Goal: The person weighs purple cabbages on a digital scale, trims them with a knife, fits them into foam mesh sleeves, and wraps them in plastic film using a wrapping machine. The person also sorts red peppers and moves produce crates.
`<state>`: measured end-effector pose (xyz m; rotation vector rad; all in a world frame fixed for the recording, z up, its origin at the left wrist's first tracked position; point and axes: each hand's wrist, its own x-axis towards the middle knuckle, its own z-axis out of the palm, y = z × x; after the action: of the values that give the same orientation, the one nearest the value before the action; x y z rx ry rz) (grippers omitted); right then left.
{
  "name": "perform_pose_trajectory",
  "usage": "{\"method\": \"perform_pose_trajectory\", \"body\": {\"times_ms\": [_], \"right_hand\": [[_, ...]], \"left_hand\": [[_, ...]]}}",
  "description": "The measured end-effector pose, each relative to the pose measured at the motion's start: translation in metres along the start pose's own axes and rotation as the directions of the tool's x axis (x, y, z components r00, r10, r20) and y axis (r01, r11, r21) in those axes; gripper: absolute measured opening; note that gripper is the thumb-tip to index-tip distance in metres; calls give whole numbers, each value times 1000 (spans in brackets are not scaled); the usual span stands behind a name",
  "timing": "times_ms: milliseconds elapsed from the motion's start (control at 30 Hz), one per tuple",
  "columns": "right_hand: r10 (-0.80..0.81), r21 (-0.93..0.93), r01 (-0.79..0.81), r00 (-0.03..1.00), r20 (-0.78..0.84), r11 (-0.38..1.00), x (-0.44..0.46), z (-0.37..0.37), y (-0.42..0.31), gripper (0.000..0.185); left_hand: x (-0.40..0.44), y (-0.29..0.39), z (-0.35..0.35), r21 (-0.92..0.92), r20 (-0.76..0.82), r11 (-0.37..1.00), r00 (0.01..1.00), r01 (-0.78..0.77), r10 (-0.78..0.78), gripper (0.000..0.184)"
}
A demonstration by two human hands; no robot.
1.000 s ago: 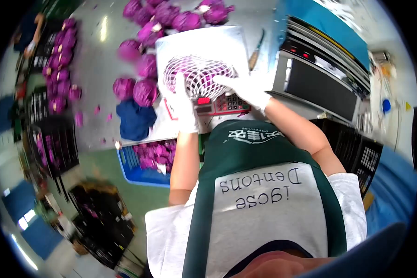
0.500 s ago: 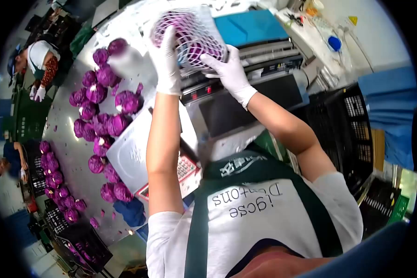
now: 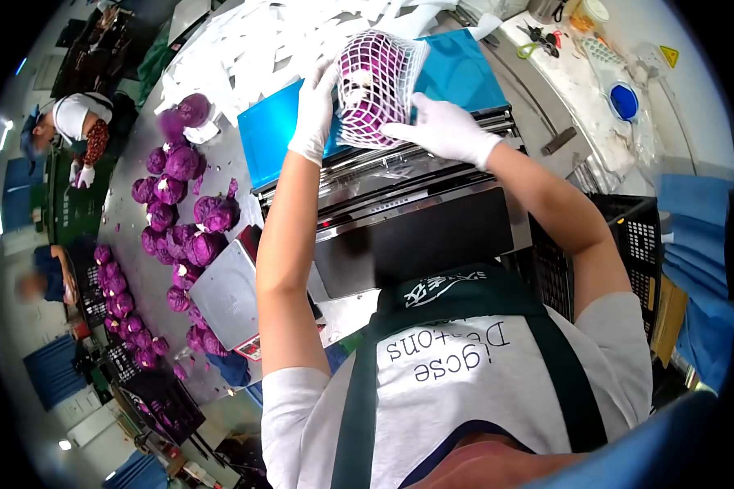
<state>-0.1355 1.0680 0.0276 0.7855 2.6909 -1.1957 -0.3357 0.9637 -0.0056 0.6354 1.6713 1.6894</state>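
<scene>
Two red cabbage pieces in a white foam net (image 3: 373, 91) are held over the blue top plate (image 3: 465, 73) of a wrapping machine (image 3: 412, 236). My left hand (image 3: 314, 110), in a white glove, presses along the left side of the net with its fingers pointing up. At the lower right corner of the net, my gloved right hand (image 3: 444, 130) grips it, thumb over the edge. The fingers behind the bundle are partly hidden.
Loose red cabbages (image 3: 171, 189) lie on the metal table to the left, beside a scale (image 3: 228, 289). White foam strips (image 3: 261, 53) are heaped behind the machine. Scissors (image 3: 538, 39) and a blue lid (image 3: 623, 102) sit at upper right. Two co-workers (image 3: 81, 118) are at the far left.
Both hands have carried the netted cabbage to the right, and it now stands straighter over the blue plate. The view has shifted, showing more of the machine.
</scene>
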Motion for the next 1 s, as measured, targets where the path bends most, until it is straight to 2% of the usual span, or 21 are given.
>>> {"method": "perform_pose_trajectory", "body": {"times_ms": [67, 133, 167, 200, 267, 300, 333, 400, 433, 467, 500, 533, 567, 633, 667, 733, 767, 900, 933, 967, 1000], "right_hand": [[2, 87, 3, 999, -52, 996, 9, -12, 24, 85], [85, 297, -7, 965, -249, 955, 28, -24, 40, 84], [-9, 281, 151, 893, -450, 948, 40, -25, 44, 83], [-39, 354, 269, 840, -540, 896, 69, -15, 56, 82], [-168, 361, 456, 779, -605, 813, 99, -9, 50, 82], [-130, 467, 452, 810, -572, 760, 107, -5, 42, 80], [-98, 565, 440, 840, -534, 697, 113, -1, 33, 77], [-54, 666, 377, 891, -451, 643, 122, 14, 19, 66], [-28, 657, 419, 854, -519, 627, 125, 25, 13, 61], [0, 643, 461, 812, -583, 611, 128, 38, 5, 56], [-59, 792, 511, 850, -524, 335, 148, 59, 10, 49], [-14, 837, 447, 884, -467, 316, 144, 65, 6, 47], [12, 811, 468, 864, -504, 350, 141, 71, 2, 49], [32, 739, 481, 828, -560, 472, 129, 77, -1, 51], [-14, 743, 470, 849, -528, 476, 129, 75, -2, 54], [16, 577, 285, 888, -459, 766, 127, 69, -3, 58], [-83, 597, 366, 891, -447, 713, 124, 62, -3, 59], [-94, 199, 230, 845, -526, 953, 121, 53, -5, 61], [-169, 170, 294, 839, -518, 940, 121, 51, 3, 61], [-174, 130, 307, 787, -592, 943, 116, 53, 13, 60], [-177, 90, 310, 731, -659, 947, 104, 46, 17, 58]], "left_hand": [[-6, -3, -6, -40, 3, 999, 1000, 17, -17, 47], [-15, -4, -5, -148, -17, 989, 1000, 21, -23, 52], [-22, -5, -3, -232, -25, 970, 996, 72, -80, 61], [-15, -20, -13, -345, 56, 923, 985, 170, -161, 66], [-27, -26, -8, -311, 87, 942, 991, 126, -103, 73], [-39, -23, 1, -122, -8, 992, 1000, -24, 23, 87], [-50, -7, 16, -37, -45, 999, 999, -23, 21, 100], [-46, -12, 33, 160, -134, 974, 974, -159, 181, 104], [-44, -6, 42, 127, -154, 967, 959, -219, 237, 109], [-26, -23, 36, 235, -184, 929, 925, -287, 333, 105], [-25, -17, 33, 358, -209, 882, 894, -307, 396, 103], [-24, -5, 30, 473, -224, 823, 860, -315, 459, 101], [-26, 6, 26, 402, -207, 835, 851, -375, 482, 97], [-33, 3, 18, 532, -135, 751, 836, -391, 532, 91], [-32, 0, 15, 592, -124, 708, 825, -384, 551, 89], [-21, -15, -2, 413, -244, 867, 883, -280, 402, 84], [-23, -19, -8, 339, -249, 891, 885, -301, 394, 81], [-31, -31, -29, 450, -148, 828, 886, -336, 440, 77], [-34, -29, -36, 446, -105, 820, 889, -359, 446, 76], [-42, -28, -46, 548, -106, 788, 911, -281, 399, 75], [-53, -19, -49, 554, -159, 790, 898, -263, 411, 68]]}}
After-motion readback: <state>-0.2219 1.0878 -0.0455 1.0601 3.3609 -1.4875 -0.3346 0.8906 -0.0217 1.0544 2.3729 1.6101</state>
